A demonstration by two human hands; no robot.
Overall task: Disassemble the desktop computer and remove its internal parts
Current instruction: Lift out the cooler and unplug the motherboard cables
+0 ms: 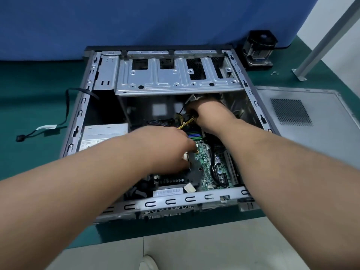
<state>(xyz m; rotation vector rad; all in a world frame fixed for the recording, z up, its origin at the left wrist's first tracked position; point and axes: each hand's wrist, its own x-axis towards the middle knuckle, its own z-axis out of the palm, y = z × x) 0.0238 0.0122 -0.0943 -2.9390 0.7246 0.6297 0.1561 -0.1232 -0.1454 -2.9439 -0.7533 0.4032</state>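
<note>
Head view: two hands in one case (253, 98), right hand (206, 112) gripping cables (187, 122), left hand (171, 145) unclear.

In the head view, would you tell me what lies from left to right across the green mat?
Loose black cable → open computer case → grey side panel. At the back: cooler fan → small screws.

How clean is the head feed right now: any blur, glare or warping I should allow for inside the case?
Head view: the left hand is smeared by motion blur over the green board; the right hand sits in dim shadow under the drive cage, fingers hidden; wide-angle warping bows the case edges and stretches the forearms; no harsh glare.
</note>
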